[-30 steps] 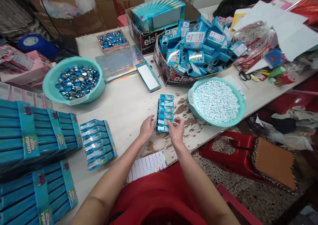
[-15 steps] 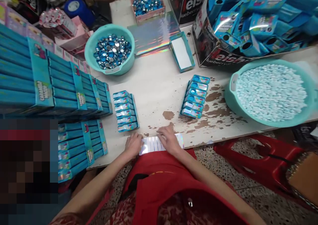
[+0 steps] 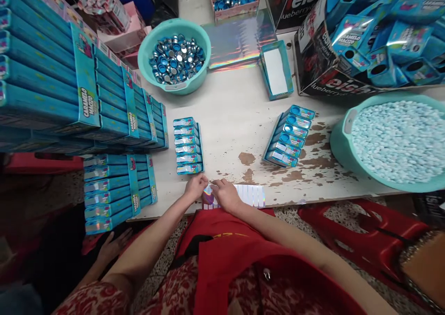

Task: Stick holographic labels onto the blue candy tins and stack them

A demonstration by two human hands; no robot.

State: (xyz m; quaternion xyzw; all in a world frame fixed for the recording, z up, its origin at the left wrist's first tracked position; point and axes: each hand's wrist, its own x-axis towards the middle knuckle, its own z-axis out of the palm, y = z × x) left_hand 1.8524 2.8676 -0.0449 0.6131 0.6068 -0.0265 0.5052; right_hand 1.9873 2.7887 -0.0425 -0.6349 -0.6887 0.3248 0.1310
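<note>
A shiny holographic sticker sheet [image 3: 251,194], split into pale strips, lies along the table's front edge. My right hand [image 3: 225,194] rests over it with its fingertips closed on the left end. That end is curled up and shows rainbow colours. My left hand [image 3: 196,188] is closed in a pinch at the same lifted end, close to the right fingertips; the exact grip is small and partly hidden. Just beyond my left hand stands a tray of blue candy boxes [image 3: 188,146]. A second tray of blue boxes [image 3: 288,136], some with round caps in their tops, stands farther right.
Left are stacked blue box packs [image 3: 114,97] and another person's hand [image 3: 116,242]. Behind are a bowl of caps [image 3: 174,89], a holographic sheet [image 3: 239,39] and an open blue tray [image 3: 290,76]. Right are a carton of blue boxes [image 3: 313,69], a candy bowl [image 3: 339,141] and a red stool [image 3: 344,217].
Both hands have come together at the sheet's left end, the right one moving left. That end is now lifted and curled. The camera view has shifted, and another person's hand now shows at lower left.
</note>
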